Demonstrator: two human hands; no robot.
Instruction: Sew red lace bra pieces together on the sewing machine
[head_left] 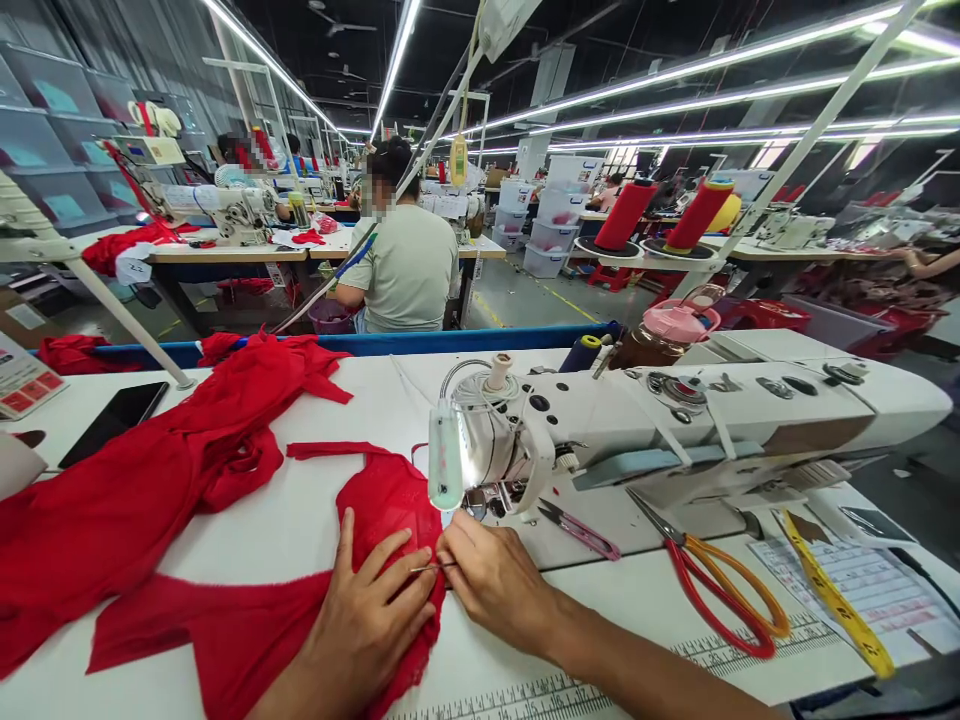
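Left hand: left hand (367, 620) lay flat with fingers spread on the red fabric (247, 630), just in front of the sewing machine (675, 420), probably to keep the cloth from sliding.
Right hand: right hand (491, 575) sat just before the machine's needle end, fingers pinched narrow on a thin metal tool (429, 568); what kind of tool was too small to tell.
Fabric: the red piece ran under both hands up to the machine's needle end, likely so the edge fed straight in; more of it was heaped well left of the machine.
Snips: pink thread snips (581, 532) lay on the machine bed, close by the right hand.
Scissors: red-handled scissors (720, 585) rested in front of the machine, to the right.
Tape: a yellow measuring tape (840, 600) lay right of the scissors.
Phone: a dark phone (112, 422) lay far left of the machine.
Co-worker: a person (405, 260) sat behind the machine, back turned.
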